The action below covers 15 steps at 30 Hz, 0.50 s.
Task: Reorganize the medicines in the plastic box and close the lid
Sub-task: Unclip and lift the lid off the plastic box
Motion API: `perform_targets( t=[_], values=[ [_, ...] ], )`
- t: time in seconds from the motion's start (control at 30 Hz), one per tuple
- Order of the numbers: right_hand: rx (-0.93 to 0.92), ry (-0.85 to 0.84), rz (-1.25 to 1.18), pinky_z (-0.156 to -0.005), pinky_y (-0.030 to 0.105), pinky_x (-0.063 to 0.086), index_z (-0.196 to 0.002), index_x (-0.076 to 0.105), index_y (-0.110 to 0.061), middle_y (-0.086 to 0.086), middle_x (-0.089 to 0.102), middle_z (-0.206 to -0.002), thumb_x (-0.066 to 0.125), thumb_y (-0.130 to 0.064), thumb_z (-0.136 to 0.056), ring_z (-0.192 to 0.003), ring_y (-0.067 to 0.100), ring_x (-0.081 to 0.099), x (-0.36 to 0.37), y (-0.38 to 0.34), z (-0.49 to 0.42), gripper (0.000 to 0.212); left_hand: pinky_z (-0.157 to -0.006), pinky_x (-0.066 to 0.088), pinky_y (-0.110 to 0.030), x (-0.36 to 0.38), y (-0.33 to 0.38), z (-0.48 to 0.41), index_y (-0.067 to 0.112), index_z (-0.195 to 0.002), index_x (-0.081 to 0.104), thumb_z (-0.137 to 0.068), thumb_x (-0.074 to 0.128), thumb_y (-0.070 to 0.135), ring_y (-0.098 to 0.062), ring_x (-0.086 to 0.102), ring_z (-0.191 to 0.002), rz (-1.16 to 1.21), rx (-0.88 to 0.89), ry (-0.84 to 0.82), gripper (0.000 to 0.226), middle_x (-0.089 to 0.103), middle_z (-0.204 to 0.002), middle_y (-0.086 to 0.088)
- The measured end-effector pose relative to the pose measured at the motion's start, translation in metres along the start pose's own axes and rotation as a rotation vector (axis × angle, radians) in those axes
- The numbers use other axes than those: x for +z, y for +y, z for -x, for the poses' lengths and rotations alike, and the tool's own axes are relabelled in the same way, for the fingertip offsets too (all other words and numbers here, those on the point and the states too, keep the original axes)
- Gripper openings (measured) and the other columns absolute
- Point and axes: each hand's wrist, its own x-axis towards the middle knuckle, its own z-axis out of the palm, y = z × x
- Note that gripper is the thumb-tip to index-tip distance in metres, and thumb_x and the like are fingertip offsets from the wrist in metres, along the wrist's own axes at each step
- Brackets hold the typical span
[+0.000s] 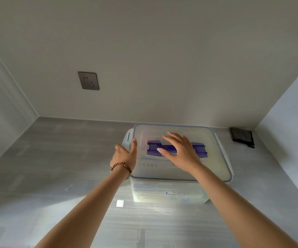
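A translucent plastic box [168,192] stands on the grey counter against the back wall. Its lid [214,158], edged in blue, lies on top, with a purple handle [153,149] folded flat in the middle. My right hand [180,149] rests flat on the lid over the handle, fingers spread. My left hand [126,154], with a bead bracelet at the wrist, is at the lid's left side flap [127,138], thumb against the lid's edge. The medicines inside show only as pale blurred shapes through the front wall.
A dark folded cloth or pouch [242,136] lies in the back right corner of the counter. A grey wall socket [88,80] sits on the back wall to the left. White side walls close in the counter on both sides.
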Motion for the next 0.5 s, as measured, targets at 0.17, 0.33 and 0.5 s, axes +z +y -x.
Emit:
perform_targets(
  t=[0.17,0.33,0.5],
  values=[
    [0.128,0.376,-0.261,-0.106,0.035,0.038,-0.128,0.052,-0.016,-0.001,0.051,-0.136,0.051,-0.061,-0.079,-0.125,0.015,0.047,-0.005,0.005,0.034,0.066,-0.118,0.004,-0.038,0.01,0.005,0.005,0.016,-0.148,0.009,-0.078,0.014,0.073,-0.022,0.006,-0.145,-0.353,0.616,0.059,0.09,0.013,-0.156,-0.004],
    [0.492,0.876,-0.329,-0.112,0.035,0.026,-0.136,0.039,-0.006,0.013,0.034,-0.146,0.067,-0.058,-0.069,-0.136,0.023,0.031,-0.008,0.018,0.098,0.089,-0.119,-0.001,-0.039,0.035,0.022,0.025,0.034,-0.146,0.01,-0.075,0.001,0.071,-0.014,0.002,-0.145,-0.453,0.998,-0.242,0.08,0.012,-0.156,0.008],
    [1.098,0.868,-0.814,-0.098,0.038,0.043,-0.136,0.032,-0.001,0.015,0.029,-0.136,0.078,-0.038,-0.069,-0.119,0.024,0.039,-0.001,0.01,0.129,0.089,-0.119,-0.002,-0.043,0.042,0.021,0.019,0.036,-0.146,0.009,-0.083,0.005,0.07,-0.016,0.004,-0.145,-0.623,0.995,-0.238,0.072,0.009,-0.157,0.008]
  ],
)
